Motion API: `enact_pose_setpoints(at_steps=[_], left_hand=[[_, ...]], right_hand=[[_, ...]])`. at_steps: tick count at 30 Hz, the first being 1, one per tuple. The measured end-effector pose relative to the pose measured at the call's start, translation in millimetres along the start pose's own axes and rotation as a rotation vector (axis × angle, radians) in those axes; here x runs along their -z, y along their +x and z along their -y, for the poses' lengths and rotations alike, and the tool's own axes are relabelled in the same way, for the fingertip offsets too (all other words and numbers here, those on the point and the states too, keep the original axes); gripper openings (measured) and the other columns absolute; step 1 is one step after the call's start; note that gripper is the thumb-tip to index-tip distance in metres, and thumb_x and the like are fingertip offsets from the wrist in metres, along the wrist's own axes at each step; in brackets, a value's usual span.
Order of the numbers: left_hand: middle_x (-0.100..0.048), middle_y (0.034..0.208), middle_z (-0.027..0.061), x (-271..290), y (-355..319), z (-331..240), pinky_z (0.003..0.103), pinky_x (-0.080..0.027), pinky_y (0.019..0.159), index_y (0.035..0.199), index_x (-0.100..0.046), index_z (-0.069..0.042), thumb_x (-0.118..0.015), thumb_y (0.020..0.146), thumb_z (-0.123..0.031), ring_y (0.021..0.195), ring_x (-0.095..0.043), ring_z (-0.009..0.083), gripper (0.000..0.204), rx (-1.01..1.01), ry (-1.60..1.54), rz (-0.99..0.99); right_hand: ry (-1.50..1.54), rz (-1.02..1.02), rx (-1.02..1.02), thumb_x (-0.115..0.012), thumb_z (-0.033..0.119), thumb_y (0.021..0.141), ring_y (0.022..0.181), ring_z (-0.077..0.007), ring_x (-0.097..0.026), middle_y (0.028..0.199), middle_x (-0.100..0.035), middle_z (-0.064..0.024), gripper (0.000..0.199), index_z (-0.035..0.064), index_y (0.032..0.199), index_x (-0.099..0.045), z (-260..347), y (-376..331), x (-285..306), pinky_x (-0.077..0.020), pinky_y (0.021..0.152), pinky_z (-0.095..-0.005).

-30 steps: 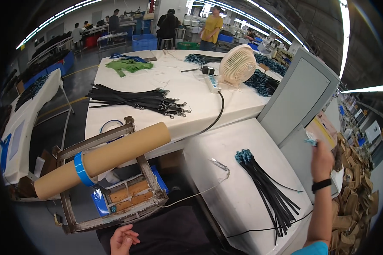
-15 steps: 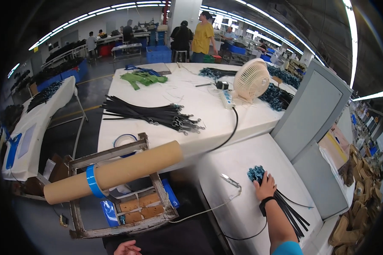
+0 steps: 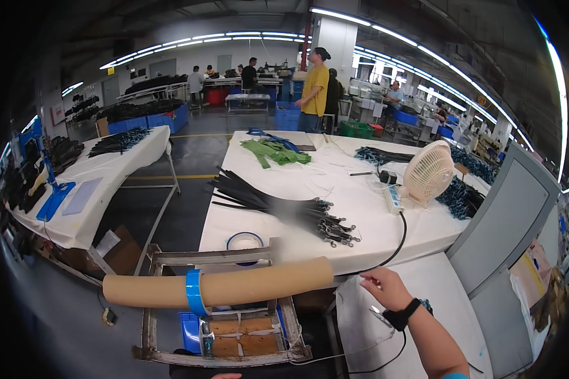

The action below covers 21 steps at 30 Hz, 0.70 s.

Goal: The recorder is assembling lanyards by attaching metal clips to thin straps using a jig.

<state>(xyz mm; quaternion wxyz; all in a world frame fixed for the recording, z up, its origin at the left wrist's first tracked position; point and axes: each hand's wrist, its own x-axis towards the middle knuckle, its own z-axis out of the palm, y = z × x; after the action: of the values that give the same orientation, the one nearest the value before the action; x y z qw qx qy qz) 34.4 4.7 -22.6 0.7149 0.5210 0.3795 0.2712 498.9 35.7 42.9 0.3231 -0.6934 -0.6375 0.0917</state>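
Note:
My right hand (image 3: 387, 288), a black band at its wrist, hovers over the left edge of a white-covered side table (image 3: 433, 278). Its fingers are loosely bent, with nothing visible in them. Behind the wrist shows a bit of a teal bundle (image 3: 427, 306), mostly hidden by my arm. Metal thread snips (image 3: 380, 314) on a cord lie beside the forearm. Only a sliver of my left hand (image 3: 226, 376) shows at the lower edge; its fingers are hidden. Ahead, black straps (image 3: 265, 201) with metal hooks lie fanned on the larger white table (image 3: 385, 243).
A cardboard tube (image 3: 152, 292) with a blue tape roll (image 3: 196, 292) around it lies across a worn wooden frame (image 3: 148, 328). A fan (image 3: 428, 174), power strip (image 3: 394, 198) and green straps (image 3: 275, 151) are on the larger table. A grey panel (image 3: 512, 215) stands at right.
My right hand has left the teal bundle and moved left and forward toward the larger table. The view has shifted left and up. My left hand has mostly dropped out of sight.

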Motion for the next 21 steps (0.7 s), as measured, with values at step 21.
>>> enact_pose_setpoints(at_steps=[21], left_hand=[[-0.062, 0.082, 0.0014, 43, 9, 9, 0.025, -0.047, 0.067, 0.094, -0.063, -0.002, -0.057, 0.093, -0.013, 0.074, -0.056, 0.0096, 0.013, 0.138, 0.094, -0.175]], right_hand=[[-0.257, 0.166, 0.072, -0.074, 0.034, 0.073, 0.095, -0.0301, -0.055, 0.094, -0.058, -0.0112, 0.041, 0.0117, 0.107, -0.069, 0, 254, -145, -0.0466, 0.084, -0.0384]])
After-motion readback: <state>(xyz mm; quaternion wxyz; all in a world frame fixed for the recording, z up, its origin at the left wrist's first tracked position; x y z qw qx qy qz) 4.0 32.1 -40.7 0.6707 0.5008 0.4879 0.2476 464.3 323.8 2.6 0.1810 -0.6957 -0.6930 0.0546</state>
